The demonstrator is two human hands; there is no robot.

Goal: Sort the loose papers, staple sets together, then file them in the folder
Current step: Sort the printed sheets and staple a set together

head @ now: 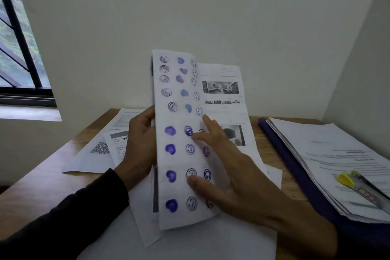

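A person's left hand grips the left edge of a sheaf of white papers, holding it upright above a wooden table. The front sheet curls toward the camera and carries 3 columns of purple and blue ink stamps: hearts, rings and smiling faces. The right hand lies spread against that sheet, fingers straight, clasping nothing. Behind it a page shows grey photographs and a handwritten "52". More loose sheets, 1 with a QR code, lie flat on the table. At right, a dark purple folder lies open under a stack of printed pages, a yellow-tipped stapler on top.
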